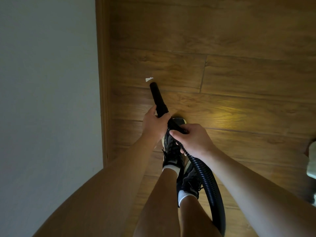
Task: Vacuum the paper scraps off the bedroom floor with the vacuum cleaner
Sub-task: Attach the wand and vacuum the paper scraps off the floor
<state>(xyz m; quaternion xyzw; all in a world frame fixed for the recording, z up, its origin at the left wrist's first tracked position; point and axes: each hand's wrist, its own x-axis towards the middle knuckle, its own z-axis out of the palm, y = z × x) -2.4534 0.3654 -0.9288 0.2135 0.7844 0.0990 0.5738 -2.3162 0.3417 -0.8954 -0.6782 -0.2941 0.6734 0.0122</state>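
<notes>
Floor: brown wood-grain planks (222, 74) run crosswise under the nozzle tube (158, 98), with a yellowish patch of light to the tube's right.
Wall: a pale grey wall (47, 82) stands left of the nozzle tube. A wooden skirting board (103, 82) runs between the wall and the planks.
Nozzle tube: smooth and black, slanting down and away from the person, with its open tip low over the floor.
Paper scrap: one small white paper scrap (149, 79) lies flat on the floor just beyond the tube's tip and slightly to its left. Whether it touches the tip cannot be told.
Left hand: the left hand (153, 124) grips the near end of the nozzle tube, fingers (165, 117) curled round it and thumb lying along its left side.
Right hand: the right hand (193, 139) grips the ribbed hose (205, 177) just behind the tube, fingers wrapped over it and thumb pressed across the top.
Scrap and fingers: the scrap is well apart from both hands, with the tube's whole bare length between them.
Hose: it curves from the tube's near end back toward the person, on the tube's right.
Feet: dark shoes (171, 149) with white socks (183, 196) stand directly behind the tube's near end.
Edge: a pale object (312, 161), too cropped to identify, sits far right of the tube.
</notes>
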